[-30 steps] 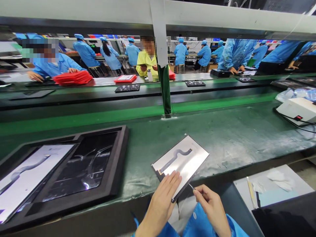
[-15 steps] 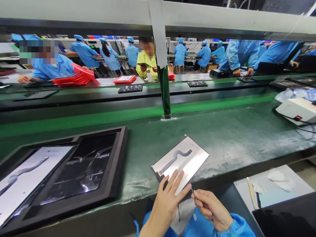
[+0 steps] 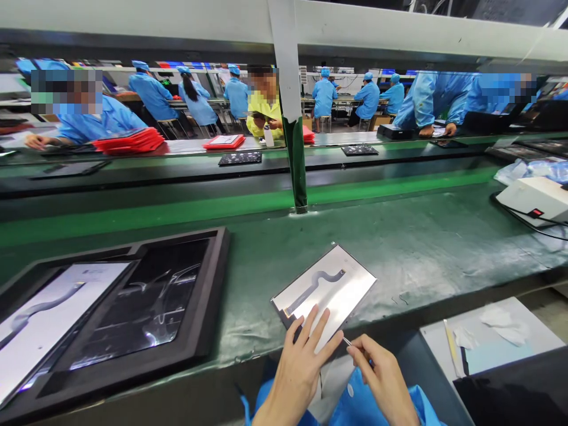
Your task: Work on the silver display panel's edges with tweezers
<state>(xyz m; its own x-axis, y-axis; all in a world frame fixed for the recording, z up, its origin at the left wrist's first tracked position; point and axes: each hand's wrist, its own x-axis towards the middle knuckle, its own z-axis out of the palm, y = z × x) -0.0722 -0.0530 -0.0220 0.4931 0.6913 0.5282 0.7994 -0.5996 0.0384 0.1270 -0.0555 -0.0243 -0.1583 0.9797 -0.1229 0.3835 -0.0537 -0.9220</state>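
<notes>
On the green bench lies a display panel (image 3: pixel 350 290), silvery back up, with a grey flex cable (image 3: pixel 317 283) curving across it. My left hand (image 3: pixel 299 361) rests flat on the panel's near edge, fingers spread. Close by its index fingertip, at the same edge, is the tip of a thin metal tool (image 3: pixel 347 341). My right hand (image 3: pixel 379 373) pinches this tool between thumb and fingers; most of it is hidden, so its exact kind does not show.
To the left, a black foam tray (image 3: pixel 217 260) holds another silvery panel (image 3: pixel 66 313) and a glossy dark sheet (image 3: pixel 151 302). A metal post (image 3: pixel 295 160) rises mid-bench. At right are a white box (image 3: pixel 535 201) with a cable and a grey board (image 3: pixel 523 313) with crumpled wipes. Co-workers sit beyond the conveyor.
My right hand has turned, its fingers now more extended, and more of the tool's tip shows. The panel and my left hand stay nearly still. Black parts on the conveyor have shifted slightly right.
</notes>
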